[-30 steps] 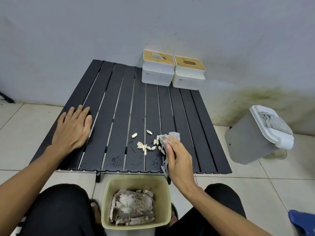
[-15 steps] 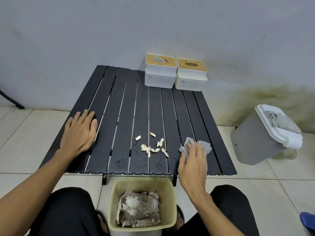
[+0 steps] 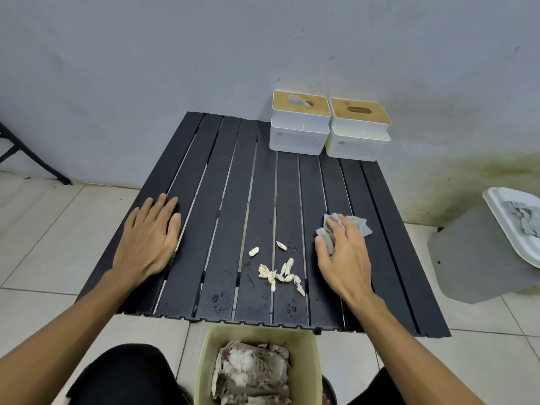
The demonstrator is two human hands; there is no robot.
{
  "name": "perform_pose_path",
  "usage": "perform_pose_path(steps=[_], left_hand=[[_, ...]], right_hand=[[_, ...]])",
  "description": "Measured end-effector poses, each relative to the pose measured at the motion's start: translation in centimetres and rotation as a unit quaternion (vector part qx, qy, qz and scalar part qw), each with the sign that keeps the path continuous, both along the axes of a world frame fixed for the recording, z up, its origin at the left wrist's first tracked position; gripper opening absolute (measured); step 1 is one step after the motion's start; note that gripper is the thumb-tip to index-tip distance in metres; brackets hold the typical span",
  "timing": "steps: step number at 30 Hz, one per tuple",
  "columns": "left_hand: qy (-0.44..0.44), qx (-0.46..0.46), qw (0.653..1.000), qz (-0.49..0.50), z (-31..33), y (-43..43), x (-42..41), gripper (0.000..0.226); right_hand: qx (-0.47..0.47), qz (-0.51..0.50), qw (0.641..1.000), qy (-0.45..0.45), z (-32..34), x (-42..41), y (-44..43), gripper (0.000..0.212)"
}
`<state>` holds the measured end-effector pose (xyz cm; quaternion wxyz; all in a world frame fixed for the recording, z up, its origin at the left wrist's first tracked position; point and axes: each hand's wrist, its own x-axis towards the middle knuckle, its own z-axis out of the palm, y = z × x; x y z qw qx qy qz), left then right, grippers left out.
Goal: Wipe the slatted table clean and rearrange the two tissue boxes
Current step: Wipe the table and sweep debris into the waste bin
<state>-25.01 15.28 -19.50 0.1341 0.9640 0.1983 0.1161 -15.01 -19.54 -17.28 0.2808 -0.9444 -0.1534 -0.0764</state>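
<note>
From the head camera, the black slatted counter point(image 3: 263, 200) stands low against the wall, with the two tissue boxes point(image 3: 330, 125) side by side and touching at its far right corner, each a white body under a wooden lid with a slot. The right hand point(image 3: 343, 255) presses down on a crumpled grey cloth point(image 3: 355, 226) on the right-hand slats, fingers curled over it so that it is gripped and held flat at once. The left hand point(image 3: 150, 238) lies open and flat on the left slats, holding nothing, seemingly steadying the counter. Between the hands, nearer the front edge, sits a scatter of pale scraps point(image 3: 280, 271), with water droplets point(image 3: 219, 299) close to the front rim. A yellow-green bin point(image 3: 204, 361), already holding waste, stands on the floor just below that edge, and a grey lidded bin point(image 3: 479, 255) is off to the right. The cloth looks soft and limp, best bunched under the palm; the scraps are light and could drop through the gaps. The boxes look stiff and light, easiest taken by their side walls rather than the lids, which may lift off.
</note>
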Motion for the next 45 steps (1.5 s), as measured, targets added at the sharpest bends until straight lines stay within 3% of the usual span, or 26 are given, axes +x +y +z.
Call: perform_pose_path(steps=[2,6,10,12,16,19,23,28,35,37,40,42,45], left_hand=[[-0.001,0.003,1.000,0.001,-0.1,0.1,0.1,0.067],[-0.001,0.003,1.000,0.004,-0.1,0.0,0.1,0.067],[0.001,0.002,1.000,0.004,-0.1,0.0,0.1,0.067],[0.002,0.003,1.000,0.004,-0.1,0.0,0.1,0.067],[0.005,0.003,1.000,0.003,-0.1,0.0,0.1,0.067],[0.006,0.002,1.000,0.004,0.0,0.0,0.0,0.068],[0.008,-0.002,1.000,0.004,0.0,-0.1,-0.1,0.068],[0.009,-0.003,1.000,0.002,0.1,-0.2,0.0,0.067],[0.013,0.001,1.000,0.000,0.1,-0.1,0.0,0.067],[0.014,0.001,1.000,0.000,0.1,-0.1,0.0,0.067],[0.014,0.000,1.000,0.000,0.1,-0.1,0.0,0.067],[0.013,-0.002,1.000,0.000,0.1,-0.1,-0.1,0.067],[0.011,-0.005,1.000,0.002,0.1,0.0,-0.1,0.067]], right_hand=[[-0.028,0.041,0.999,-0.010,-0.2,0.6,0.2,0.045],[0.007,0.127,0.992,0.002,0.4,-1.4,0.5,0.044],[0.023,0.286,0.958,0.027,0.9,-4.3,0.7,0.047],[0.069,0.315,0.945,0.046,1.7,-4.3,0.6,0.046],[0.161,0.194,0.967,-0.028,2.6,1.1,0.8,0.040],[0.114,0.113,0.987,0.022,2.4,6.6,1.9,0.046],[-0.010,0.121,0.990,0.076,1.3,9.0,4.4,0.064],[0.013,0.213,0.975,0.068,1.6,6.2,4.6,0.048],[0.060,0.378,0.919,0.098,2.2,-2.0,2.6,0.050],[0.092,0.381,0.915,0.094,2.4,-2.3,2.4,0.050],[0.147,0.309,0.939,0.033,2.5,0.2,3.2,0.050],[0.101,0.246,0.964,0.028,2.3,2.7,4.3,0.055],[-0.043,0.188,0.981,0.022,0.8,4.5,5.4,0.066]])
